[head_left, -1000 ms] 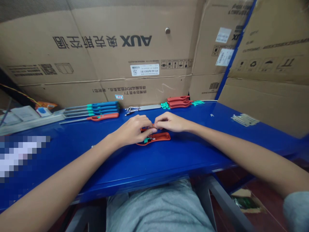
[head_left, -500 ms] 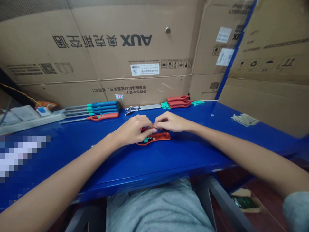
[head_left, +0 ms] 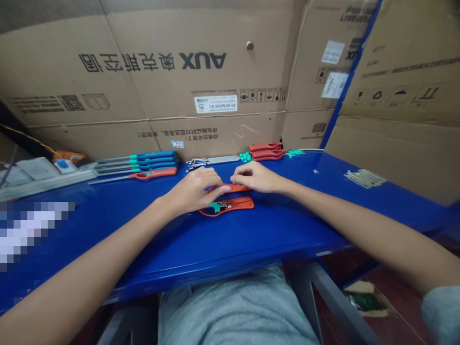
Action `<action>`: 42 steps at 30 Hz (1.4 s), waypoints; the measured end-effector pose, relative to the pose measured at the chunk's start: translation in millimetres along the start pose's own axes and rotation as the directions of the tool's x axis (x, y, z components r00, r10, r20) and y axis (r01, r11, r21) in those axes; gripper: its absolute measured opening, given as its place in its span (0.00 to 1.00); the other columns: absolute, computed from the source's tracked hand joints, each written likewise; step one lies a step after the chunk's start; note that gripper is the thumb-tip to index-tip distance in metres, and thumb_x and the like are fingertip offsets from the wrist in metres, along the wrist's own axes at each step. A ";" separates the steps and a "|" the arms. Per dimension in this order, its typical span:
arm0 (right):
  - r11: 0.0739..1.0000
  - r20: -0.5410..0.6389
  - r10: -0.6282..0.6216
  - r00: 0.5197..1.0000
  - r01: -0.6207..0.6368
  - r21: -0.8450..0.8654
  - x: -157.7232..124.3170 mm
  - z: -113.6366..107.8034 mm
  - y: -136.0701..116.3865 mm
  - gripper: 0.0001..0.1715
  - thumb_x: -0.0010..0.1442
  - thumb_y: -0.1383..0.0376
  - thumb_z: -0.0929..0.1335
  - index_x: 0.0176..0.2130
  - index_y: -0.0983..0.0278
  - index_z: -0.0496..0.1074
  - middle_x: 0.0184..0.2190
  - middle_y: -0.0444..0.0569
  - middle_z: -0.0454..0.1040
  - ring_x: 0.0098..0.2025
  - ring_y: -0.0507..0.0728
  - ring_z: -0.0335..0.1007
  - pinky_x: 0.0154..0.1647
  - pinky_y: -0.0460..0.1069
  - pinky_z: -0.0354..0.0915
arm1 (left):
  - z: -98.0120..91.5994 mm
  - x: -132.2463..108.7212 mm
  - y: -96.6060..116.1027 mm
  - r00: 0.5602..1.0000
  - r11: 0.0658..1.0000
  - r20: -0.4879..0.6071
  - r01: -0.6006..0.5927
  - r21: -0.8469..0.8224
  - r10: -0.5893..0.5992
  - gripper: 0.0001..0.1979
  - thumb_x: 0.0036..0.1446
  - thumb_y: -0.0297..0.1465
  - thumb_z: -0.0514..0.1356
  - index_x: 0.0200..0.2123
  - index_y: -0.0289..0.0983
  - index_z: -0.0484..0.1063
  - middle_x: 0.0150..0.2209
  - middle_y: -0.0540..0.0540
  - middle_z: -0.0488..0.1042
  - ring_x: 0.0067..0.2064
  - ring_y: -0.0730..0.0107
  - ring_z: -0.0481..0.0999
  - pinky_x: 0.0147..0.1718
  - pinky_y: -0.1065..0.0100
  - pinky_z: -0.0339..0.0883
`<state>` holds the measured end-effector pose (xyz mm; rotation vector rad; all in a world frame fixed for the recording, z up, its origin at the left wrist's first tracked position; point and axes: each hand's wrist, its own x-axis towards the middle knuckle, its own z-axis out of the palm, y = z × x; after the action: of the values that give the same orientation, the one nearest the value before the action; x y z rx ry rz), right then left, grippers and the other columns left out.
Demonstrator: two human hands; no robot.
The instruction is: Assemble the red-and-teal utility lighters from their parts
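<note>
An orange handle shell half [head_left: 238,188] of a long-necked lighter lies between my two hands, just above the blue table. My left hand [head_left: 201,188] is closed around its left end, the thumb along its near edge. Curled fingers of my right hand [head_left: 256,177] rest on its upper side and partly cover it. Nearer to me, a second orange shell half [head_left: 241,203] lies on the table with its hollow side up. A teal trigger piece [head_left: 216,207] and small dark and white parts sit inside its left portion.
Blue-handled lighters [head_left: 156,157] with long metal rods and one red-handled lighter [head_left: 158,173] lie at back left. Behind my hands are metal rods with wires [head_left: 223,159], teal pieces [head_left: 246,156] and red handles [head_left: 266,151]. Pale strips [head_left: 364,178] lie right. Cardboard [head_left: 143,91] walls the back.
My hands have shifted slightly apart and upward, with the right fingers away from the left thumb. More of both orange shell halves and the teal piece now shows.
</note>
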<state>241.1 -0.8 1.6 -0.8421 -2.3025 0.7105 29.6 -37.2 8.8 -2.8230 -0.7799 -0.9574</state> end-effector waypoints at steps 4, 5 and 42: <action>1.000 -0.103 -0.005 0.995 0.007 0.023 1.5 -1.3 1.3 0.19 0.58 0.55 0.64 0.25 0.67 0.69 0.22 0.44 0.65 0.27 0.50 0.57 0.31 0.48 0.55 | -3.6 0.7 -6.8 0.989 0.850 0.014 0.132 -0.511 -0.145 0.31 0.55 0.56 0.57 0.16 0.35 0.66 0.20 0.45 0.72 0.25 0.70 0.69 0.27 0.66 0.65; 1.000 -0.112 -0.003 0.994 0.007 0.031 1.6 -1.5 0.9 0.19 0.58 0.55 0.64 0.25 0.67 0.69 0.22 0.44 0.65 0.27 0.50 0.57 0.32 0.48 0.56 | -3.4 0.8 -9.7 0.990 0.759 0.079 0.139 -0.636 -0.115 0.34 0.49 0.62 0.54 0.15 0.36 0.64 0.18 0.45 0.71 0.24 0.69 0.68 0.27 0.65 0.65; 0.751 -0.013 -0.631 0.776 0.606 -0.262 -29.8 18.6 -39.5 0.44 0.59 0.63 0.66 0.69 0.61 0.48 0.32 0.43 0.73 0.27 0.49 0.60 0.32 0.45 0.62 | -4.8 3.6 16.8 0.749 0.172 0.622 0.598 -0.783 0.227 0.44 0.47 0.69 0.38 0.06 0.39 0.65 0.09 0.39 0.64 0.18 0.62 0.67 0.23 0.61 0.66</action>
<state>232.1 -52.8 4.3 -0.1493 -2.3896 0.0807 37.5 -51.2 16.5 -4.5560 -0.7097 -0.4935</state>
